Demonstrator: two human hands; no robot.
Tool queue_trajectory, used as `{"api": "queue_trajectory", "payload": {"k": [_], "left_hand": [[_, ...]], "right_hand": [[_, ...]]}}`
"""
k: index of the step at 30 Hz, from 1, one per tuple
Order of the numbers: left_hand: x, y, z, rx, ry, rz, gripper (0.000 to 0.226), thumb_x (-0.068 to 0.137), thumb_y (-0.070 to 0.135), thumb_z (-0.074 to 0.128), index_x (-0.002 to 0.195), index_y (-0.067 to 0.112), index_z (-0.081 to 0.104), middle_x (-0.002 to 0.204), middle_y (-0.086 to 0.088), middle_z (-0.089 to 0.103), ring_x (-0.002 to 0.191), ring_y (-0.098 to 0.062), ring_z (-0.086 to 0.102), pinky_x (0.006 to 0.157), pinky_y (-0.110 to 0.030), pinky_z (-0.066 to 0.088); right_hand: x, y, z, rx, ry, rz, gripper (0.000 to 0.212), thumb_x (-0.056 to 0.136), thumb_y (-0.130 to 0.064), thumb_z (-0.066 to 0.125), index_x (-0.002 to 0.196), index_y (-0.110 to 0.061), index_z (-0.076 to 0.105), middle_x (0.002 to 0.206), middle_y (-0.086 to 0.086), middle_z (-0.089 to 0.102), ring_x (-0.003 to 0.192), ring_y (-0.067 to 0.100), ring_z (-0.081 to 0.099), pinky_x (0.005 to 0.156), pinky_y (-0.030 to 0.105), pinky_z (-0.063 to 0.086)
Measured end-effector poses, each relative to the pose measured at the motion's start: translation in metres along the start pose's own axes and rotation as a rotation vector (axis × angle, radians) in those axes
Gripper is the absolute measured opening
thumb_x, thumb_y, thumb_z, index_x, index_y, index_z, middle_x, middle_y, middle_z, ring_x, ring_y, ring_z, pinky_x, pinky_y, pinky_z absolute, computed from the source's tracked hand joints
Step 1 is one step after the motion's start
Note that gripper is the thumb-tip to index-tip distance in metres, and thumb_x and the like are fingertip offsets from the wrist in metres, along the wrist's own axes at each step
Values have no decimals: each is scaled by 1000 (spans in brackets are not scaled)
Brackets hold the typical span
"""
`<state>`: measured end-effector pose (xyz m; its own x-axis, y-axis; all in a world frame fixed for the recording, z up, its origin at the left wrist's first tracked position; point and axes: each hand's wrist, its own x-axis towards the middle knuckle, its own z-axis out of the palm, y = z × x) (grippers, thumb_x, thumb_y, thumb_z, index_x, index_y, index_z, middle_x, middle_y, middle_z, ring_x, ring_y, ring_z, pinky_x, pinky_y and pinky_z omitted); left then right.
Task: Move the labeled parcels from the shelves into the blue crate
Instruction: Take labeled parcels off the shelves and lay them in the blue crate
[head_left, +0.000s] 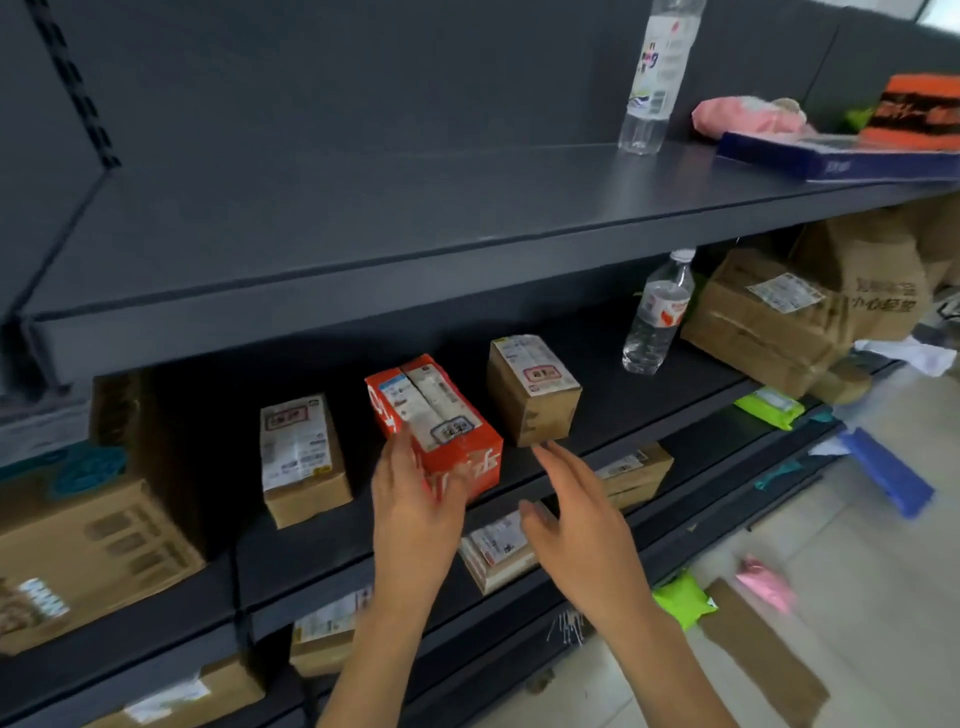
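Three labeled parcels stand in a row on the middle shelf: a brown box at left, a red box in the middle, a brown box at right. My left hand reaches to the red box's near left corner, fingers spread and touching it. My right hand hovers open just below the right brown box, holding nothing. More labeled parcels lie on the lower shelves. The blue crate is out of view.
A water bottle and big brown cartons stand on the middle shelf at right. A large carton is at left. The top shelf holds another bottle and a blue flat box. Bags and cardboard litter the floor.
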<state>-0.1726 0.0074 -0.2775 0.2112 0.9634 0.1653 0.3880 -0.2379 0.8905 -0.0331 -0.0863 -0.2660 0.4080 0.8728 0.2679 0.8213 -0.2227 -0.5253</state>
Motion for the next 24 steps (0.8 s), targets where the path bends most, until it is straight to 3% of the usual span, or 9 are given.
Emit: {"api": "queue_trajectory", "payload": {"k": [4, 6, 8, 11, 13, 15, 17, 19, 24], "left_hand": [[27, -9, 29, -232, 47, -182, 91, 72, 69, 68, 149, 42, 25, 151, 7, 40, 140, -17, 38, 111, -50, 39], [31, -11, 45, -380, 20, -282, 75, 76, 57, 74, 138, 56, 31, 144, 12, 49, 130, -9, 50, 106, -42, 46], [35, -8, 54, -485, 31, -320, 66, 85, 35, 73, 131, 57, 33, 136, 14, 55, 118, -2, 57, 92, -23, 48], [44, -2, 63, -560, 76, -390, 68, 89, 24, 70, 144, 41, 34, 125, 17, 61, 106, 1, 62, 75, -16, 46], [51, 2, 67, -566, 126, -435, 61, 89, 20, 69, 141, 37, 42, 118, 14, 67, 99, -2, 68, 70, -14, 49], [56, 6, 71, -559, 152, -472, 52, 89, 21, 68, 134, 38, 49, 115, 13, 71, 95, -1, 70, 65, -13, 52], [56, 16, 76, -578, 171, -496, 43, 89, 20, 68, 123, 43, 54, 110, 12, 73, 91, 0, 71, 58, -10, 53], [55, 28, 85, -579, 176, -490, 41, 89, 17, 66, 118, 44, 56, 106, 14, 75, 91, -1, 72, 60, -11, 53], [35, 48, 105, -514, 315, -462, 45, 89, 12, 67, 117, 46, 56, 108, 18, 74, 101, -4, 70, 82, -24, 53]], "right_hand": [[48, 35, -3, 74, 24, 51, 57, 94, -34, 57, 147, -27, 36, 148, -10, 39, 133, 3, 36, 100, 14, 31], [66, 45, -4, 199, 47, 89, 57, 94, -35, 58, 146, -29, 35, 139, -15, 41, 122, -7, 38, 92, 5, 30], [84, 52, -4, 314, 57, 117, 63, 93, -36, 58, 149, -30, 29, 134, -19, 36, 117, -15, 33, 88, 1, 28], [114, 65, 1, 437, 95, 191, 73, 93, -44, 56, 153, -28, 19, 152, -8, 30, 135, 1, 30, 104, 19, 29], [134, 75, 7, 550, 45, 269, 78, 90, -55, 53, 154, -28, 16, 157, -4, 28, 141, 14, 31, 106, 30, 32], [150, 82, 13, 625, -95, 315, 77, 88, -62, 49, 152, -28, 23, 144, -6, 46, 134, 19, 45, 98, 32, 42], [159, 87, 19, 665, -213, 266, 65, 88, -62, 49, 143, -28, 37, 116, -19, 57, 116, 14, 58, 83, 26, 45], [165, 93, 23, 712, -281, 199, 54, 89, -58, 52, 135, -30, 44, 104, -25, 57, 106, 8, 60, 79, 23, 44], [165, 107, 21, 882, -432, 98, 50, 90, -49, 56, 135, -33, 45, 110, -23, 62, 101, -7, 62, 71, 10, 49]]}}
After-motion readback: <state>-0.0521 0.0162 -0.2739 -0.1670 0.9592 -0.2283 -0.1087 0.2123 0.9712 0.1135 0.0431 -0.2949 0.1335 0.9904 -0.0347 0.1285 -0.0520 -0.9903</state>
